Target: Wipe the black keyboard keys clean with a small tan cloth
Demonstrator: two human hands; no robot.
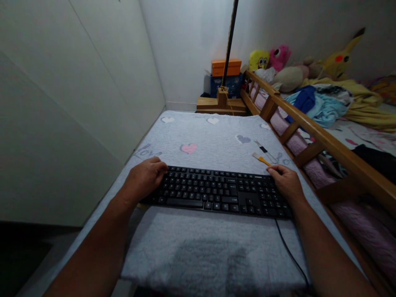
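A black computer keyboard lies across the cloth-covered surface, its long side running left to right in front of me. My left hand is closed on its left end, with the fingers curled at the far left corner. At the opposite end, my right hand grips the far right corner, thumb and fingers pinched together. From the near edge on the right, a black cable runs down toward me. Just beyond my right fingers lies a small brush with a yellow handle. Behind it is a thin metal tool with a black band.
The grey cloth carries heart prints. Along the right runs a wooden bed rail, with clothes and plush toys behind it. At the far end stand an orange box and a pole on a wooden base.
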